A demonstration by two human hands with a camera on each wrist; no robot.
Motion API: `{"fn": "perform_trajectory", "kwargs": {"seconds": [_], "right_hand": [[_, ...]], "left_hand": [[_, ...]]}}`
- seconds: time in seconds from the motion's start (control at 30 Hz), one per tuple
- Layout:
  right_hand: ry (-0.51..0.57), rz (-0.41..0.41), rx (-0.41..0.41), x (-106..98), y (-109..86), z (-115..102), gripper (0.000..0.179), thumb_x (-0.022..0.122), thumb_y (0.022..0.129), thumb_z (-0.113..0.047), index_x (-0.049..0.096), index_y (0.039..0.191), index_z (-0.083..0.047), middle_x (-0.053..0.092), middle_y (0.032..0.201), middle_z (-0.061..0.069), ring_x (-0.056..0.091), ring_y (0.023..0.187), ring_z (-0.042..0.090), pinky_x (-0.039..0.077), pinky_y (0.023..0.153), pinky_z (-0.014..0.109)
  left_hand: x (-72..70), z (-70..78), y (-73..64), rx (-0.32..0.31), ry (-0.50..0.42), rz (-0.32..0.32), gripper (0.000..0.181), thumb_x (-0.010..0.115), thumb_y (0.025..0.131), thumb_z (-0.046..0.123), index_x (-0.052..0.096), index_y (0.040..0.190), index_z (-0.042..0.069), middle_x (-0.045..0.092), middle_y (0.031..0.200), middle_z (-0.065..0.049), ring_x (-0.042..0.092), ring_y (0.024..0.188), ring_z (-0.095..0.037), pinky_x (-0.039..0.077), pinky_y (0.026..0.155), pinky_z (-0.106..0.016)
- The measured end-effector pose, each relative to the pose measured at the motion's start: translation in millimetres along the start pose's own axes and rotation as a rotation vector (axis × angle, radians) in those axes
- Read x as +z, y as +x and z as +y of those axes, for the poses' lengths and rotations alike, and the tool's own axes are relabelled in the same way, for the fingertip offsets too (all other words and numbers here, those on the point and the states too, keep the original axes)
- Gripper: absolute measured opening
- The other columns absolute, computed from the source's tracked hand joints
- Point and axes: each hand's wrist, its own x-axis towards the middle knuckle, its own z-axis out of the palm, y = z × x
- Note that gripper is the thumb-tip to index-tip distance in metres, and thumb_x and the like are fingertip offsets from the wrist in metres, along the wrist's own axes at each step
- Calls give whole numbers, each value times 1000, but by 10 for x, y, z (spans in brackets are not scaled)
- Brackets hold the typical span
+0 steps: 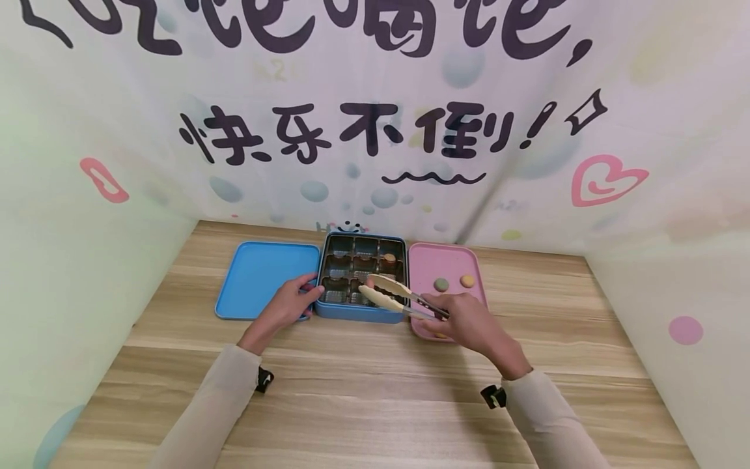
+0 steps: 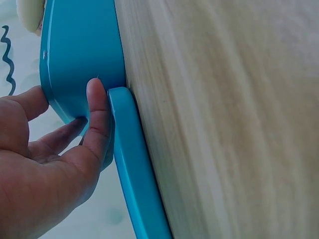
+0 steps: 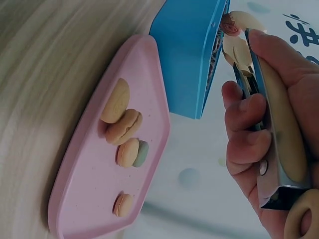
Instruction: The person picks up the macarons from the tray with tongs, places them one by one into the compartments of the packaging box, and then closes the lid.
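Note:
My right hand [image 1: 469, 322] grips metal tongs [image 1: 387, 293] with cream-coloured tips, held above a blue tin [image 1: 359, 313]. Between the tips sits a small reddish-brown macaron [image 3: 230, 24], partly covered by them. Inside the tin, a dark insert divides the space into several compartments, and an orange-brown macaron [image 1: 389, 258] lies in the back right one. My left hand [image 1: 288, 301] rests its fingers and thumb against the tin's left side. In the left wrist view, the fingers [image 2: 97, 117] are mostly straight along the tin's wall.
Right of the tin is a pink tray [image 1: 451, 258] holding several macarons, among them a green one [image 1: 441, 284] and an orange one [image 1: 467, 281]. A flat blue lid [image 1: 269, 270] lies to the left. Behind the wooden table [image 1: 351, 391] stands a printed wall [image 1: 351, 176].

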Motion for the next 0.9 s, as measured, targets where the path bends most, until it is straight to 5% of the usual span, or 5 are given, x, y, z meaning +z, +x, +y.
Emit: {"fn": "perform_trajectory", "kwargs": {"seconds": [0.3,0.47,0.9], "right_hand": [[0,8,12,65,12,-17,50,76,86,-42,68,131,-19,33,59,-12,34,53,5,28,51,22],[8,44,-3,48,-6,33,46,77,87,-38,70,128,-17,41,59,-12,37,53,3,33,51,21],[-23,144,184,-110,-315,415,58,77,87,-33,61,136,-6,38,59,-6,33,52,9,30,50,23]], "left_hand": [[-1,-5,-5,7,1,-2,61,50,105,32,29,156,4,50,137,-25,67,81,-28,55,72,-35],[7,-8,-2,8,-3,2,61,50,105,31,29,156,5,50,136,-25,67,82,-28,55,72,-34],[-7,-24,-26,4,-13,11,61,51,105,32,30,156,6,52,134,-23,66,80,-27,54,69,-32]]}}
